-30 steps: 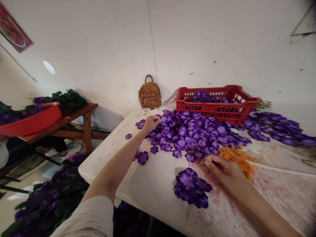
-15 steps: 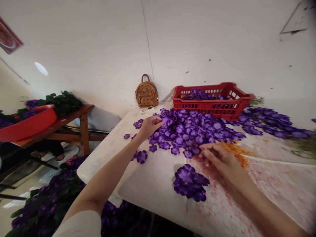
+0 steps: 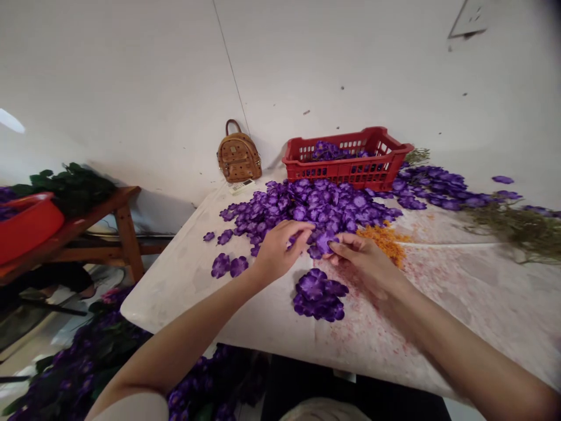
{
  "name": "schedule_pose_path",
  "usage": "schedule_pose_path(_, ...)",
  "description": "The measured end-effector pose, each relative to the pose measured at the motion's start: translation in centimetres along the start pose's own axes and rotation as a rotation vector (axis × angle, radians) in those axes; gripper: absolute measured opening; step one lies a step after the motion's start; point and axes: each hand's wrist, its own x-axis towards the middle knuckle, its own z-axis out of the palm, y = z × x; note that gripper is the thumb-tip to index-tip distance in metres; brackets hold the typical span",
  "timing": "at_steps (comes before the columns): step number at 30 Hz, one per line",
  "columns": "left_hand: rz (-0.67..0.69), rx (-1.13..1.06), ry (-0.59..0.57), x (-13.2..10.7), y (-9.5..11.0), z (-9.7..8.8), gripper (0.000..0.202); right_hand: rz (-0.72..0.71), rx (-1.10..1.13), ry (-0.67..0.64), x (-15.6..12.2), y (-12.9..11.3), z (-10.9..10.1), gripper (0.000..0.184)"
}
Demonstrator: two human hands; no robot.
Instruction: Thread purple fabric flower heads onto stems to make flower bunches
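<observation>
Left hand (image 3: 278, 251): we had our fingers loosely spread against the purple flower pile (image 3: 307, 202).
Right hand (image 3: 362, 257): we pinched a purple flower (image 3: 324, 242) between finger and thumb.

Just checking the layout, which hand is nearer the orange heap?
Right. The right hand sits beside the orange heap; the left hand is farther off, past the right hand, at the purple petals.

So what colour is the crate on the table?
The plastic crate is red, best seen in the head view.
</observation>
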Motion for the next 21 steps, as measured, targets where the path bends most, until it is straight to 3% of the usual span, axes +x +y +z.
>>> schedule_pose_path(3, -0.368, -0.296, -0.030, -0.6, 1.3, 0.6, 0.026, 0.016, -0.127, -0.029, -0.3, 0.0, -0.3, 0.042)
schedule_pose_path(7, -0.429, -0.329, -0.168, -2.3, 1.8, 0.1, 0.036, 0.027, -0.306, -0.232, -1.0, 0.1, -0.2, 0.041)
schedule_pose_path(9, -0.407, -0.207, -0.134, -3.0, 0.4, -1.2, 0.035, -0.045, -0.453, -0.291, -1.4, 0.4, 0.0, 0.034)
schedule_pose_path(12, -0.420, 0.125, 0.027, -3.4, -3.8, -3.9, 0.008, -0.132, -0.636, -0.188, -1.7, 0.9, 0.2, 0.026)
schedule_pose_path(15, -0.485, 0.259, 0.048, -2.8, -7.9, -5.6, 0.034, -0.144, -0.667, -0.126, -1.7, 1.1, 0.0, 0.029)
schedule_pose_path(18, -0.458, 0.243, -0.029, -1.9, -10.0, -5.3, 0.061, -0.166, -0.631, -0.151, -1.5, 1.3, -0.4, 0.032)
schedule_pose_path(21, -0.415, 0.179, -0.043, -0.8, -10.6, -4.2, 0.053, -0.177, -0.602, -0.179, -1.2, 1.7, -0.8, 0.031)
